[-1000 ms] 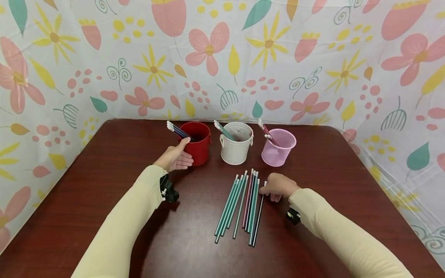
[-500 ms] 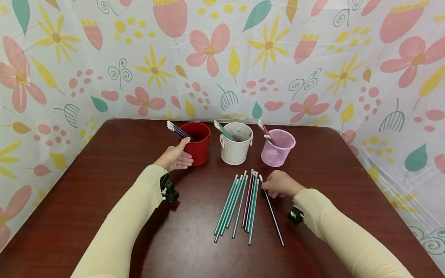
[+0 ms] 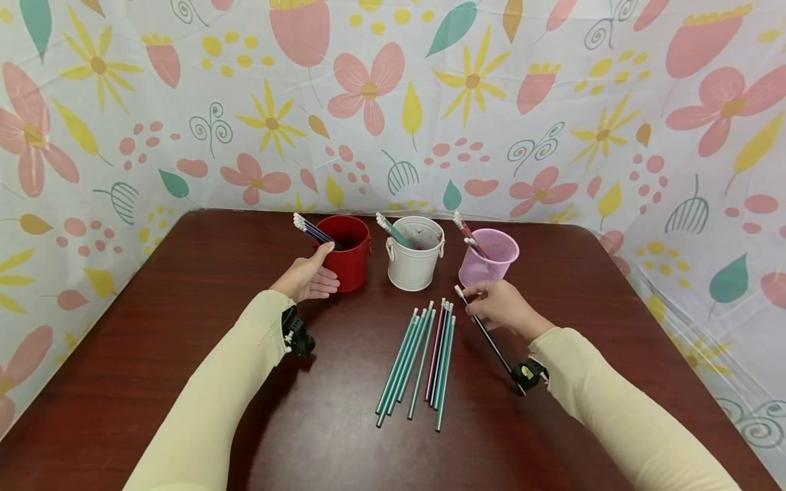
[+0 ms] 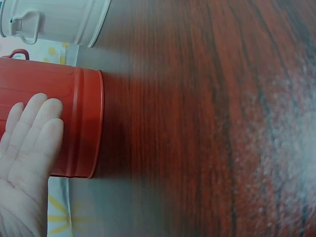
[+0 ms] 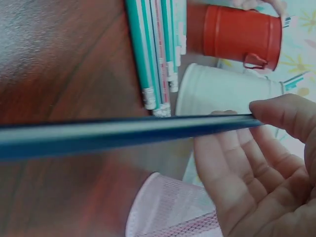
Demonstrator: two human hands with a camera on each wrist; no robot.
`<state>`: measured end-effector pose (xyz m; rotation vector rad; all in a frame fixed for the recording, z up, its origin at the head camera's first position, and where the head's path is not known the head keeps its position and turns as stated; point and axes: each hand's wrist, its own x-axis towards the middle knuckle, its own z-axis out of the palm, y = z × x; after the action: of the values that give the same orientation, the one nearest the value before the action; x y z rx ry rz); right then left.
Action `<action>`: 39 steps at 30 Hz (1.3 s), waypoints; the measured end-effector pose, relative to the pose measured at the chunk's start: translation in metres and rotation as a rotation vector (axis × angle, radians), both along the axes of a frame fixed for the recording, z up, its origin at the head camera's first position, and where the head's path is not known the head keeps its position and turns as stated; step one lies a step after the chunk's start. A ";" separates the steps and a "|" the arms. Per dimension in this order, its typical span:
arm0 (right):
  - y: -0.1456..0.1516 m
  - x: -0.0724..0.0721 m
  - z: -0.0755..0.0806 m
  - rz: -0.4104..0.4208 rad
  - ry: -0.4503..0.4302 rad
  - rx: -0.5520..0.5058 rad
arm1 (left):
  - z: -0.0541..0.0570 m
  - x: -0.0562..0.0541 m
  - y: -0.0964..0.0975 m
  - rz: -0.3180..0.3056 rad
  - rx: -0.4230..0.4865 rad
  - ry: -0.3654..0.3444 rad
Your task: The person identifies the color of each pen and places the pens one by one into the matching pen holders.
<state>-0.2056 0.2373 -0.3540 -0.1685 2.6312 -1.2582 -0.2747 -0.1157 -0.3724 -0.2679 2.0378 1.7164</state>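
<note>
My right hand pinches a dark blue pencil near its white eraser end, thumb on one side and fingers on the other. The pencil slants from the fingers back toward the wrist camera. My left hand rests against the near left side of a red bucket, its fingers straight and the thumb up at the rim. Several dark blue pencils lean out of that bucket. Close in front of my right hand stands a pink mesh cup with several dark red pencils in it.
Between the red bucket and pink cup stands a white bucket with several teal pencils. On the dark wooden table lie several teal pencils, with dark blue and dark red ones among those at right. A floral curtain hangs behind.
My right hand has drawn the dark blue pencil away from the right edge of the group, lifted it and turned its lower end rightward, moving toward the pink cup. My left hand stays put.
</note>
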 end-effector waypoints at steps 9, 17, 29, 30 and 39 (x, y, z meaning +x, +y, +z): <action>-0.005 0.004 0.022 0.003 0.296 0.049 | -0.002 -0.001 -0.001 -0.004 0.013 0.001; -0.019 0.004 0.038 0.031 0.464 0.006 | 0.000 -0.001 0.000 -0.011 0.012 0.003; -0.040 -0.006 0.050 0.059 0.539 -0.026 | -0.001 0.000 0.001 0.001 0.006 -0.009; -0.041 -0.006 0.049 0.059 0.549 -0.024 | -0.001 0.000 0.001 -0.002 0.005 -0.009; -0.049 -0.005 0.052 0.010 0.602 -0.106 | -0.002 -0.001 -0.001 -0.023 0.013 0.012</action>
<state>-0.2104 0.1884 -0.3023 -0.6723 3.0329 -1.5359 -0.2753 -0.1168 -0.3739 -0.2293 2.0298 1.7213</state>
